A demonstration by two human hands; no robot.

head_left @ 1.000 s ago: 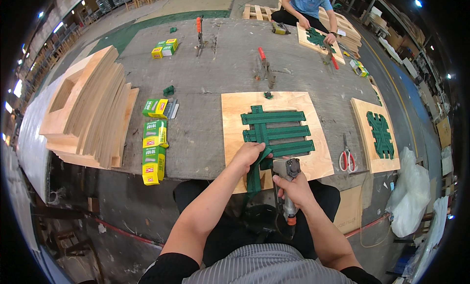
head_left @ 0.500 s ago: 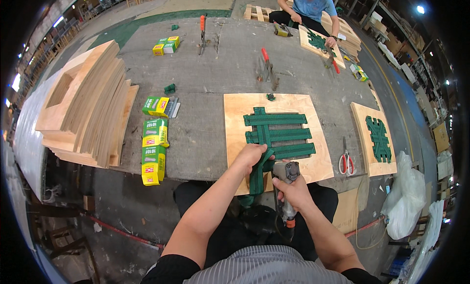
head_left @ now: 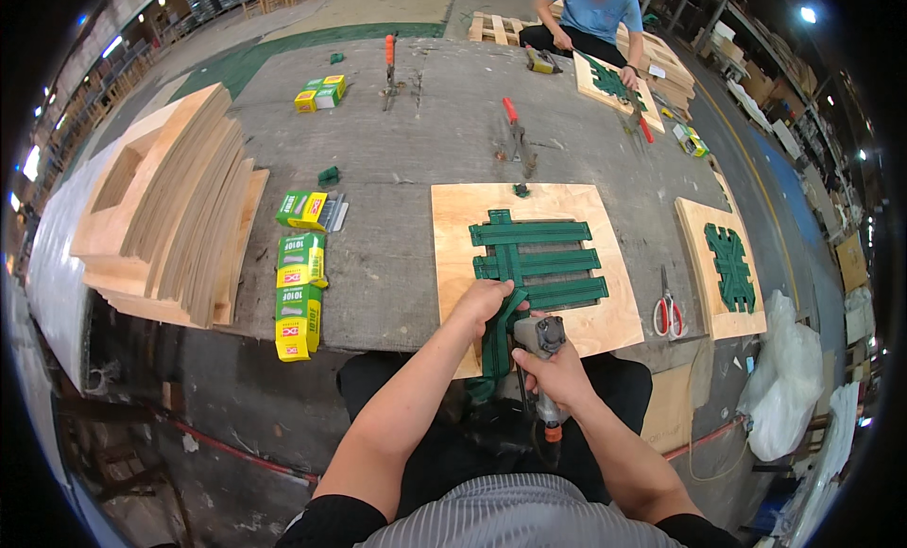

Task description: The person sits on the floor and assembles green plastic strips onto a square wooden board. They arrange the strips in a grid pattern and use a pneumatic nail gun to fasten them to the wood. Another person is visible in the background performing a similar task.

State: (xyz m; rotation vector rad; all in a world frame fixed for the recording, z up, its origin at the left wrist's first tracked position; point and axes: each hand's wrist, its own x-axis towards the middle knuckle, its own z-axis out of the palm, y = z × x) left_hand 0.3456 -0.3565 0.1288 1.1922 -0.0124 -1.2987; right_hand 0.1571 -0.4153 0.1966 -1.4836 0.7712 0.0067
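Not much has shifted since a second ago: left hand (head_left: 484, 302) still pinches the green strap (head_left: 498, 335) at the plywood board's (head_left: 605, 316) near edge, right hand (head_left: 553, 373) clamped round the staple gun (head_left: 540, 345) just beside it. Bare bench (head_left: 397, 274) lies left, up to the staple boxes (head_left: 300, 283).

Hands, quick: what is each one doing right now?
Left hand: closed on the green strap, pressing it to the plywood board.
Right hand: gripping the staple gun.

Straps (head_left: 539, 260) on board (head_left: 605, 321), boxes (head_left: 300, 283) left
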